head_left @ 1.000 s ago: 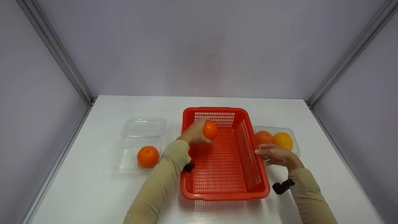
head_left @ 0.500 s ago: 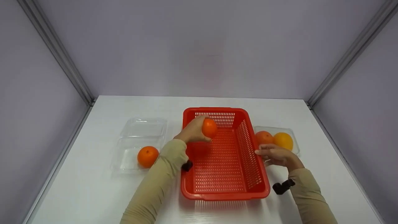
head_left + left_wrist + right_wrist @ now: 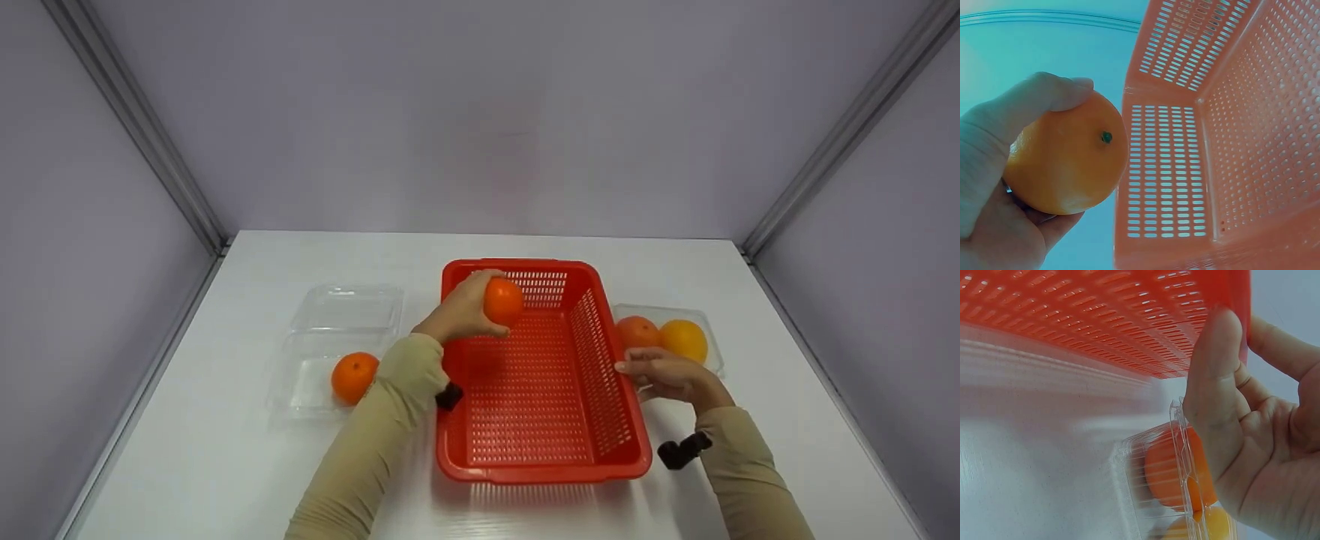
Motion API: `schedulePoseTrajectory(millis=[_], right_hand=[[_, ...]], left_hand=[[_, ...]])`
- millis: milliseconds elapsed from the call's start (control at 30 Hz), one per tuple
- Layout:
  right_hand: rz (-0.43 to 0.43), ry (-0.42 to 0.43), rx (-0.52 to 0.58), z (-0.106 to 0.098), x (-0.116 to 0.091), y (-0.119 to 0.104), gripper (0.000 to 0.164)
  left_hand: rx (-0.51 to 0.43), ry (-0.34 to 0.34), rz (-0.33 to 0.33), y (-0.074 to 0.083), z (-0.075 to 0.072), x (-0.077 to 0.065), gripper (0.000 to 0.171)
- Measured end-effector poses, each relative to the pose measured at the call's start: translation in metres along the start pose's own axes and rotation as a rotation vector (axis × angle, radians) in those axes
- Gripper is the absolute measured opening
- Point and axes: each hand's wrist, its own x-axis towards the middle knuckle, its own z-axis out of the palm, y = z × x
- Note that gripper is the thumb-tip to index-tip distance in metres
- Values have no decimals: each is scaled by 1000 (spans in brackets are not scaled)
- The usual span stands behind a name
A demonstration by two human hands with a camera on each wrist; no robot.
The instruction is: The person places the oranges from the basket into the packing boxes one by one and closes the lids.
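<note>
My left hand [image 3: 465,309] grips an orange [image 3: 503,301] above the back left part of a red plastic basket [image 3: 529,405]. In the left wrist view, the thumb lies over the top of the orange [image 3: 1069,154] and the fingers curl beneath it, beside the basket wall [image 3: 1165,169]. My right hand [image 3: 666,373] holds the basket's right rim between thumb and fingers; the right wrist view shows this hand [image 3: 1258,433] pinching the rim [image 3: 1235,304]. The basket's inside is bare in the head view.
Left of the basket lies an open clear plastic clamshell box [image 3: 307,386] with an orange [image 3: 352,377] in its front half, partly behind the left sleeve. Right of it, another clear box [image 3: 709,337] holds an orange fruit [image 3: 637,331] and a yellow one [image 3: 684,341].
My left hand has drifted slightly back and left with the orange, rising a little. The right hand and basket stay where they were.
</note>
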Motion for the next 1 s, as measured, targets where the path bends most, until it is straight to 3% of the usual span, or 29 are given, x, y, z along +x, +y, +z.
schedulePoseTrajectory(millis=[167,1000], right_hand=[[-2,12,-15,0,0,-1,9],[-18,-6,-14,1,2,0,14]], left_hand=[[-13,24,18,0,-3,-2,82],[-43,39,-11,-16,-20,-16,84]])
